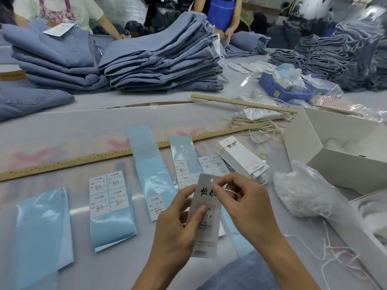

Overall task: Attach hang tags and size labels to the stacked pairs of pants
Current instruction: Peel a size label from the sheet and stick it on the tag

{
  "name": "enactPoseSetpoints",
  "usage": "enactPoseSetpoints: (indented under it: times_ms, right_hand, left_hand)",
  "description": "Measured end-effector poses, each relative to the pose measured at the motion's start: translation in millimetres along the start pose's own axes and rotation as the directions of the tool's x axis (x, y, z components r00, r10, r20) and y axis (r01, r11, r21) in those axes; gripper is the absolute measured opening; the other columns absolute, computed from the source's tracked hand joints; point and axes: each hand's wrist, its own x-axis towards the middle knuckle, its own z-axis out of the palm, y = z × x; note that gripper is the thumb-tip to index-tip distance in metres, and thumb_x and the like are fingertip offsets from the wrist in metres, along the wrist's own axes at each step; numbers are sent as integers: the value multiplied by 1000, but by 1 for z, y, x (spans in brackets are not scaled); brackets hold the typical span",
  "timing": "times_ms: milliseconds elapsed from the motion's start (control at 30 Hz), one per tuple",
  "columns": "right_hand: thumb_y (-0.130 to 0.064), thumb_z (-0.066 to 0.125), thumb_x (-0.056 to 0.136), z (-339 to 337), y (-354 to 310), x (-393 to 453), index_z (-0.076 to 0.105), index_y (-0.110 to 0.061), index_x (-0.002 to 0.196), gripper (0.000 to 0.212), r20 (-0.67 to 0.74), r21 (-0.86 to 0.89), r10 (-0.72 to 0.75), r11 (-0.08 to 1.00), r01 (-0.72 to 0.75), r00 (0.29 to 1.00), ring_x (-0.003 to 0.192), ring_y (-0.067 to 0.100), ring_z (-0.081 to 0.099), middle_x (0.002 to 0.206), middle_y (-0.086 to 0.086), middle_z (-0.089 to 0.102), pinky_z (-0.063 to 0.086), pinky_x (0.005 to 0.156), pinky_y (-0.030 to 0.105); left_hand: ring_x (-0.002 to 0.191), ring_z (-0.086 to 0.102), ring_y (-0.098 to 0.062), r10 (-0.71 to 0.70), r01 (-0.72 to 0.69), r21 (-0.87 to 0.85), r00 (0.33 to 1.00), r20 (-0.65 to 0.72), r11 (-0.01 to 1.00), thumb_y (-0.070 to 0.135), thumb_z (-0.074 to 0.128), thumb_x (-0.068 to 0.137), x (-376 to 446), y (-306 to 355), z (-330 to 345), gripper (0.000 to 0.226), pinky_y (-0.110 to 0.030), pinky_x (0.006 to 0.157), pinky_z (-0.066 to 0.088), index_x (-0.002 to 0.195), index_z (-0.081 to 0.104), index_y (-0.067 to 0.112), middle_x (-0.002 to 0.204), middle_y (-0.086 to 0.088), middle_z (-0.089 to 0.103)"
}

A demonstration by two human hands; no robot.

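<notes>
— Head view: what do the hands hold?
— I see the left hand point(178, 218) gripping a white rectangular paper hang tag point(206, 216) above the desk point(62, 132); the right hand point(245, 204) pinches a thin white string point(227, 190) at it.
— And the pants?
— Folded blue denim pants point(163, 61) lie stacked across the desk.

Size label point(206, 218) print blurred, half hidden by thumb point(199, 214).

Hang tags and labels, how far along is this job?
Done: one folded pair far left already carries a tag. In hand: the left hand holds a hang tag while the right hand pinches a string near its hole. Left: the tag bundle, label sheets and denim stack.
</notes>
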Motion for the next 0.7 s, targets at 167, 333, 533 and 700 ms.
enactPoseSetpoints:
  times_ms: [167,333,533,700]
  right_hand:
    - [-18,77,89,0,1,1,69,-26,78,16,-32,-9,-8,1000,8,999,54,5,50,59,-14,55,37,56,9]
    - [-17,76,89,-1,-3,-1,69,-28,81,15,18,-8,-46,999,46,999,71,7,62,74,-14,66,44,63,10]
    - [-21,74,91,-1,-2,-2,70,-28,85,10,84,-36,-53,998,56,995,82,10,66,80,-15,69,53,65,19]
    - [-15,76,88,-2,-1,-1,72,-27,87,13,77,-55,-93,994,97,993,82,14,68,82,-14,70,54,69,22]
  left_hand:
    - [84,75,-14,-30,31,-6,999,40,1000,25,68,97,0,1,-1,38,-30,63,61,113,60,59,109,24,72]
    - [97,73,-21,-44,47,-15,989,142,999,25,64,89,-2,2,0,41,-41,71,63,118,56,53,114,13,73]
    - [119,63,-8,18,-28,50,981,194,998,18,60,84,-3,2,-6,62,-22,86,56,130,46,58,123,19,68]
    - [127,58,-11,49,-37,-83,989,137,996,25,57,90,-1,8,-8,42,-27,94,54,128,64,40,132,14,64]
